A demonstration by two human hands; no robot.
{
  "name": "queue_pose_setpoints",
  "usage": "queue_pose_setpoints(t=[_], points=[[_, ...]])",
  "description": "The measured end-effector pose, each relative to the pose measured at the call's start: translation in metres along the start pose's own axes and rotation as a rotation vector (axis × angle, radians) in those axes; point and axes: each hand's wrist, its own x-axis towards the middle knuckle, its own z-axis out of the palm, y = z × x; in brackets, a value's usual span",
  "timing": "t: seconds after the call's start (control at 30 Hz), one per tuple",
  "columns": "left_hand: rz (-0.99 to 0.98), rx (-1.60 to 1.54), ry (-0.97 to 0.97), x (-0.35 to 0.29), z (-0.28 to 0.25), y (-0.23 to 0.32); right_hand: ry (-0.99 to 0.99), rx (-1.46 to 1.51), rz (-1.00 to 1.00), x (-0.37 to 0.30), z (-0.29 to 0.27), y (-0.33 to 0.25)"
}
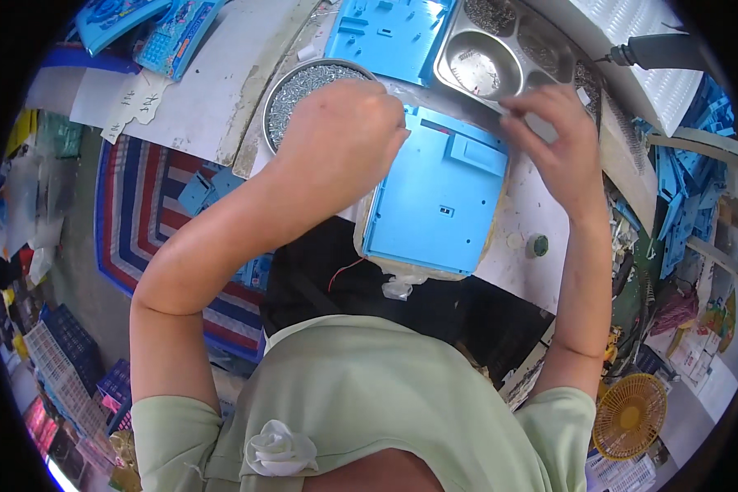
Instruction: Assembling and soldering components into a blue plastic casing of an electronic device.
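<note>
Blue plastic panel lies before the torso. Left hand: over panel's upper-left corner, fingers curled; grip hidden, cannot tell. Right hand: right of panel's top, thumb and forefinger narrowly parted. Beyond panel: steel tray.

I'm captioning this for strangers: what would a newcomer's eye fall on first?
Probably the blue panel mid-picture, its top between the left hand and right hand. Next, the white rose on the shirt, lower left, and the bowl of metal bits partly hidden by the left hand.
</note>
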Motion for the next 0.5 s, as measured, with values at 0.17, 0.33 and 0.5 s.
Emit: queue_pose_setpoints(t=[0.17,0.33,0.5], points=[[0.068,0.045,0.055,-0.005,-0.003,0.011,-0.11,-0.01,-0.343,0.077,0.05,-0.019],[-0.232,-0.307,0.05,-0.022,-0.004,-0.002,-0.412,-0.346,-0.541,0.121,0.111,-0.035],[-0.255,-0.34,0.068,-0.021,0.004,0.0,-0.436,-0.355,-0.509,0.123,0.114,-0.039]])
